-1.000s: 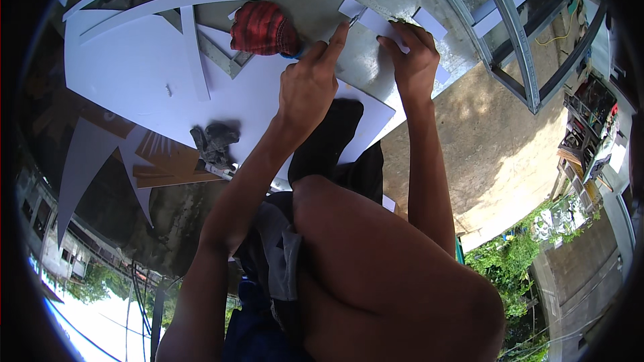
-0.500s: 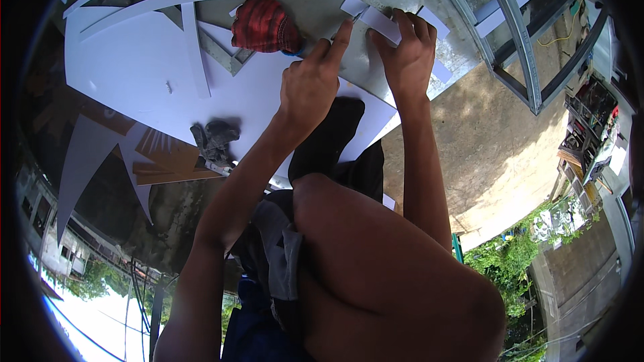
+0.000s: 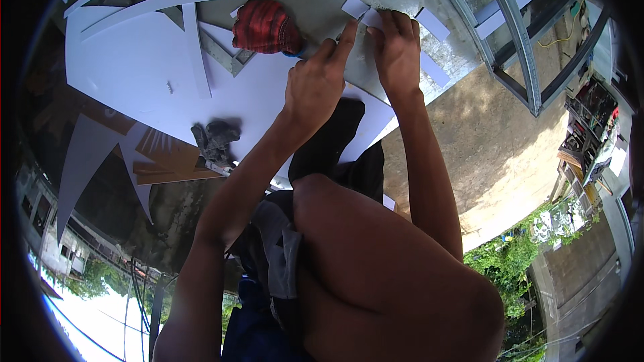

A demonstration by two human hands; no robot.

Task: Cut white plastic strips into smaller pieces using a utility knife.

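Note:
My left hand (image 3: 314, 87) has its index finger stretched forward and the other fingers curled in. The fingertip is at the near end of a gap between small white pieces, and whatever the curled fingers hold is hidden. My right hand (image 3: 399, 53) is closed on a short white strip (image 3: 371, 19), with its fingers over the strip's right part. Touching or nearly touching that strip's left end lies a small white rectangle (image 3: 355, 6). Two more white strips lie to the right of my right hand, one farther off (image 3: 433, 24) and one nearer (image 3: 433, 68).
A red and black plaid cloth bundle (image 3: 266, 27) sits left of my hands. Beyond it are a large white sheet (image 3: 127, 60), curved white strips (image 3: 174, 1) and a grey rag (image 3: 216, 141). A metal frame (image 3: 513, 27) stands at right. My bent leg (image 3: 389, 255) fills the lower middle.
My right hand has shifted slightly left and now covers more of the white strip. My left hand has moved a little to the right, its index finger still extended.

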